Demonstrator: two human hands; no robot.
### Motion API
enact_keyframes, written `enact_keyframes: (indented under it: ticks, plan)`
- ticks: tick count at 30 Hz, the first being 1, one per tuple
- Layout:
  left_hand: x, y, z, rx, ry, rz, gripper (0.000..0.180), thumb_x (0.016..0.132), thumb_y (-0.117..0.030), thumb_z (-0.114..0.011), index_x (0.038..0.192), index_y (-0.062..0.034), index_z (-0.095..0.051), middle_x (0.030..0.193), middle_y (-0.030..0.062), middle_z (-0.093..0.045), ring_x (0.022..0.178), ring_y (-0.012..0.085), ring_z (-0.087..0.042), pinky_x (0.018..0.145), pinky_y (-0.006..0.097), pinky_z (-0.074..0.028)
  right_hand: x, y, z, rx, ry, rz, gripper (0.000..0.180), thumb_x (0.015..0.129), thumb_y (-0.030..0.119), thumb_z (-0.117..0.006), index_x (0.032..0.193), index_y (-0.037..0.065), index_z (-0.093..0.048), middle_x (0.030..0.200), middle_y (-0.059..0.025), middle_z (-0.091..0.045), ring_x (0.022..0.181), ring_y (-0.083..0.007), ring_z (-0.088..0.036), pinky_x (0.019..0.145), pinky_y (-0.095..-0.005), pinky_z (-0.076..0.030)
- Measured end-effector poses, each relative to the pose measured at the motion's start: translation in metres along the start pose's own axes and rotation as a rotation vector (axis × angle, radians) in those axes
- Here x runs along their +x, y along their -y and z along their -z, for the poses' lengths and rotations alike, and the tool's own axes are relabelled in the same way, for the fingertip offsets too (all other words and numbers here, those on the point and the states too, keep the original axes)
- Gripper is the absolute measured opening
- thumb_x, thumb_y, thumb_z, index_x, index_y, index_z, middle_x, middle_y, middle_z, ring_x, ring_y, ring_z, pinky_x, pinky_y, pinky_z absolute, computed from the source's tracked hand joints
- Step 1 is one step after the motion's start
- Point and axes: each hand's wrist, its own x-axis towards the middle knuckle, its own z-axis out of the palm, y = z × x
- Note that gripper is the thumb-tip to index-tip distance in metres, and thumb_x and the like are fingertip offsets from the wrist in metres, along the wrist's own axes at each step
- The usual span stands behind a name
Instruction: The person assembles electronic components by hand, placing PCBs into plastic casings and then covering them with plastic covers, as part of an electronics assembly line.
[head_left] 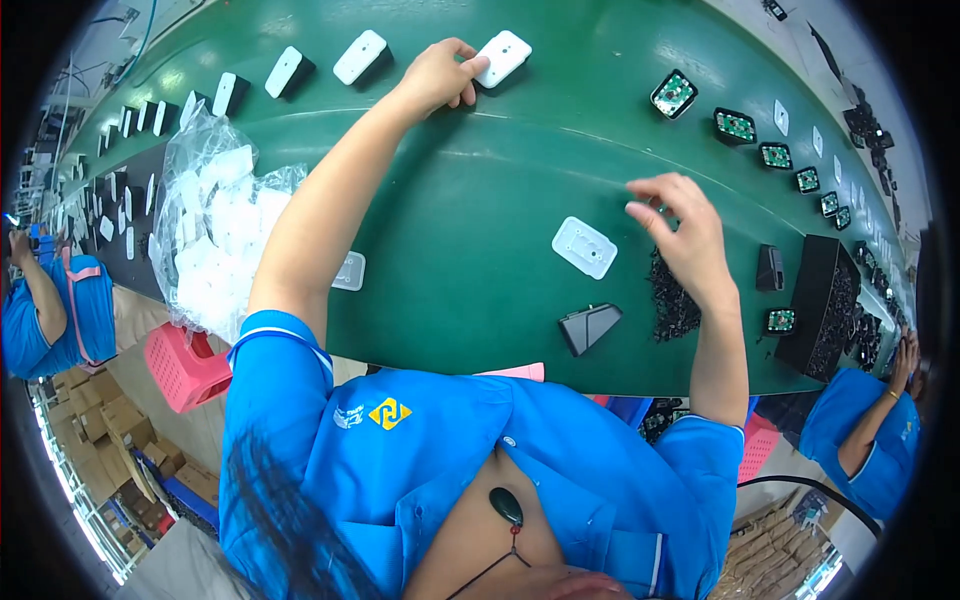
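White casing point(506, 58) — curled left fingers point(467, 71) touch it, grip unclear; right fingers point(656, 187) parted, empty.

white cover point(507, 58) — smooth plastic

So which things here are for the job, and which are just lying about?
Probably for the job:
white-topped box, touched by the left hand
loose white lid
green circuit boards
small black bits

Probably just lying about:
pink stool
cardboard boxes
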Motion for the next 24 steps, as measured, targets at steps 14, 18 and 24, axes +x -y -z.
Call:
enact_keyframes:
  ticks: [14, 18, 24]
  plan:
    - [-0.151, -0.011, -0.132, 0.675, -0.148, -0.990, 0.039, 0.081, -0.020, -0.059, 0.118, -0.0065, -0.057, 0.119, 0.0057, -0.056, 0.106, 0.0196, -0.054, 0.079, 0.032, -0.045, -0.019, 0.039, -0.007, -0.016, -0.075, 0.030, 0.013, 0.083, 0.010, -0.067, 0.095, 0.005, -0.066, 0.082, -0.0071, -0.062, 0.071, -0.0203, -0.059, 0.065, -0.0301, -0.047]
    - [-0.157, -0.031, -0.137, 0.620, -0.158, -0.887, 0.040, 0.083, -0.017, -0.054, 0.122, -0.0034, -0.055, 0.094, 0.0113, -0.053, 0.085, 0.0234, -0.058, 0.068, 0.032, -0.047, -0.033, 0.049, -0.007, 0.049, -0.162, 0.001, 0.012, 0.086, 0.004, -0.065, 0.098, 0.003, -0.067, 0.083, -0.0068, -0.061, 0.070, -0.0143, -0.057, 0.060, -0.0258, -0.045]
    - [-0.154, -0.023, -0.089, 0.638, 0.207, -0.625, 0.044, 0.080, -0.020, -0.065, 0.118, -0.0028, -0.050, 0.092, 0.0194, -0.058, 0.077, 0.0318, -0.065, 0.056, 0.040, -0.050, -0.047, 0.074, -0.019, 0.089, -0.142, 0.078, 0.012, 0.087, 0.002, -0.064, 0.099, 0.002, -0.067, 0.087, -0.0055, -0.064, 0.073, -0.0134, -0.057, 0.060, -0.0242, -0.043]
